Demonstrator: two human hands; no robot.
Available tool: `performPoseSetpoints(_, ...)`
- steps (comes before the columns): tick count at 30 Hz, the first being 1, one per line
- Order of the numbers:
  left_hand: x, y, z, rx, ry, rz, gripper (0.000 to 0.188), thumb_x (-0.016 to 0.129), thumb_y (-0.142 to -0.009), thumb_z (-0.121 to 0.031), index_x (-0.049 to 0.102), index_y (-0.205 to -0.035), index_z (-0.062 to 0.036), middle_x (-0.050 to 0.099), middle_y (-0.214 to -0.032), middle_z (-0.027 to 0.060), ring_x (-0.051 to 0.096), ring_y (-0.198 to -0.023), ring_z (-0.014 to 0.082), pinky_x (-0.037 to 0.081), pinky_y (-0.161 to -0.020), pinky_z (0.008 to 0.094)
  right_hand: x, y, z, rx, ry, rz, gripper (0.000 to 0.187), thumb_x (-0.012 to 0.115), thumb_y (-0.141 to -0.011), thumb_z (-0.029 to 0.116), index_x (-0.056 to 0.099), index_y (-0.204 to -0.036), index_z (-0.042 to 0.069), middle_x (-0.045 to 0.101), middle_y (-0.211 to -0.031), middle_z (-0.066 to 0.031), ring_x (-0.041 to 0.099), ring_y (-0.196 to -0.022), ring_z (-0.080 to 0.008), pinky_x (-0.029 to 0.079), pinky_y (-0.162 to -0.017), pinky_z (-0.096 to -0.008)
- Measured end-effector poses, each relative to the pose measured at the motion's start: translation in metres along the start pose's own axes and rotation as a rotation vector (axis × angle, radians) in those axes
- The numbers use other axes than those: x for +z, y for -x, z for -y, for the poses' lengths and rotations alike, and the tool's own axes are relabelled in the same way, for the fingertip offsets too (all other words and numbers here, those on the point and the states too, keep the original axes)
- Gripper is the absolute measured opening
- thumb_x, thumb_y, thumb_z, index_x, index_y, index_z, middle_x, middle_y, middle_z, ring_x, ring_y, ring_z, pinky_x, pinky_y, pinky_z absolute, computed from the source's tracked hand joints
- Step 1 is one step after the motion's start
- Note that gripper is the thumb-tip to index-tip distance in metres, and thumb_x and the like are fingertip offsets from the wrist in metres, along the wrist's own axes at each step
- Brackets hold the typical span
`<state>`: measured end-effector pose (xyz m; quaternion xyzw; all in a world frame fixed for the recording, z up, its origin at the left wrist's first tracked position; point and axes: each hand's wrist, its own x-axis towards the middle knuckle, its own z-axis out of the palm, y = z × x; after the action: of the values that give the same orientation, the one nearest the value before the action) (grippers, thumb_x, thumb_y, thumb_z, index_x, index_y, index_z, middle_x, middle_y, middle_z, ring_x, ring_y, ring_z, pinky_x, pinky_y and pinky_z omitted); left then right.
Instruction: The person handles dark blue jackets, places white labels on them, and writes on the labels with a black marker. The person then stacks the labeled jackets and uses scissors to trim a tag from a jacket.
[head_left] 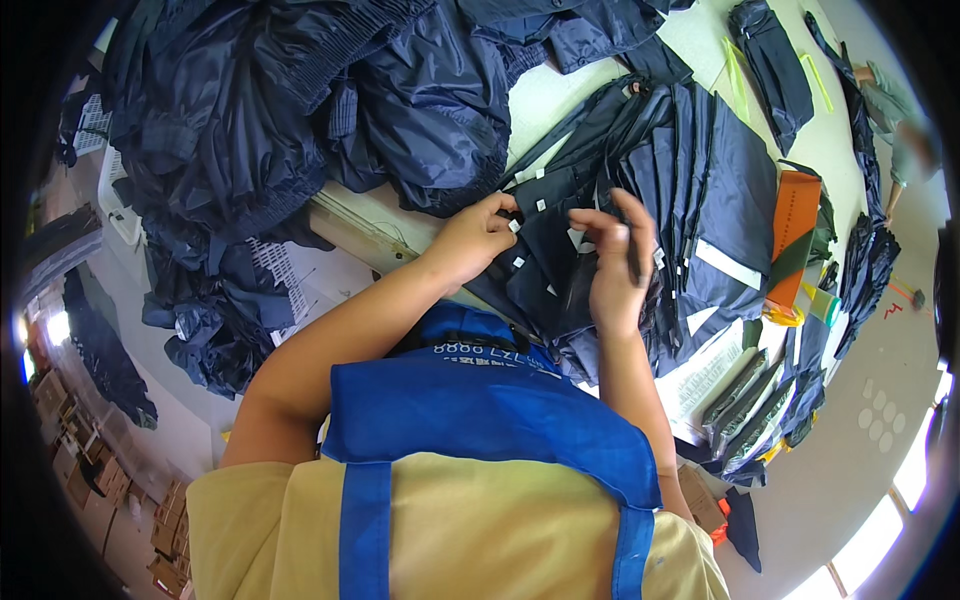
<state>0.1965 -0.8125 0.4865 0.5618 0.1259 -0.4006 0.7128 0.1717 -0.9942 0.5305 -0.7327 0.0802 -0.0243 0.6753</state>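
Yellow shirt [500, 525] foremost; beyond, black cloth [545, 240] between left hand [474, 246], pinched on its edge, and right hand [614, 282], grip unclear.

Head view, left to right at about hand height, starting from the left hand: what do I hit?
Left hand → right hand → white strip on the dark fabric → orange box → dark bundle.

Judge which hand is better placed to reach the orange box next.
Probably the right hand: it is nearer the orange box, though dark pleated fabric lies between. The left hand is farther off, its fingers at a small white tag.
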Motion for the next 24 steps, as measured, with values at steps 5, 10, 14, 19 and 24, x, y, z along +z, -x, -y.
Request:
performPoseSetpoints(5, -0.003, -0.004, 0.014, 0.087, 0.002, 0.021, 0.044, 0.053, -0.084, 0.002, 0.046, -0.126, -0.0082, 0.055, -0.087, 0.0002, 0.040, -0.055, 0.0025, 0.027, -0.045, 0.0192, 0.013, -0.006, -0.005, -0.385, 0.853, 0.377, 0.028, 0.060, -0.076, -0.007, 0.053, -0.102, 0.003, 0.061, -0.102, -0.0162, 0.054, -0.104, -0.0381, 0.045, -0.087, -0.0425)
performPoseSetpoints(10, -0.004, 0.003, 0.002, 0.027, -0.053, 0.022, 0.047, 0.050, -0.082, 0.004, 0.048, -0.127, -0.0073, 0.055, -0.089, 0.0008, 0.046, -0.062, 0.0049, 0.034, -0.051, 0.0200, 0.004, -0.004, -0.007, -0.273, 0.662, 0.169, 0.029, 0.067, -0.076, -0.002, 0.050, -0.099, 0.003, 0.054, -0.082, -0.0148, 0.054, -0.077, -0.0312, 0.044, -0.070, -0.0391)
performPoseSetpoints(14, -0.002, -0.013, 0.020, 0.210, -0.117, -0.041, 0.043, 0.053, -0.080, 0.002, 0.054, -0.122, -0.0050, 0.057, -0.093, 0.0021, 0.052, -0.070, 0.0097, 0.042, -0.060, 0.0246, -0.003, -0.002, 0.001, -0.217, 0.707, 0.145, 0.030, 0.066, -0.078, -0.001, 0.052, -0.105, 0.002, 0.056, -0.082, -0.0140, 0.056, -0.078, -0.0300, 0.046, -0.073, -0.0381)
performPoseSetpoints(19, 0.006, -0.005, 0.008, 0.393, -0.597, -0.189, 0.037, 0.058, -0.080, -0.009, 0.058, -0.116, -0.0030, 0.063, -0.097, 0.0085, 0.059, -0.084, 0.0155, 0.046, -0.072, 0.0287, -0.009, -0.004, 0.003, -0.237, 0.634, 0.194, 0.034, 0.061, -0.087, 0.007, 0.054, -0.120, 0.003, 0.060, -0.090, -0.0129, 0.059, -0.083, -0.0271, 0.046, -0.079, -0.0352)
performPoseSetpoints(24, 0.014, -0.014, 0.001, 0.307, -0.188, -0.121, 0.037, 0.058, -0.087, -0.009, 0.055, -0.123, -0.0001, 0.063, -0.099, 0.0075, 0.057, -0.081, 0.0113, 0.044, -0.072, 0.0246, -0.009, -0.005, -0.007, -0.197, 0.364, 0.069, 0.030, 0.057, -0.091, 0.010, 0.058, -0.120, 0.001, 0.062, -0.097, -0.0114, 0.060, -0.091, -0.0216, 0.046, -0.083, -0.0316)
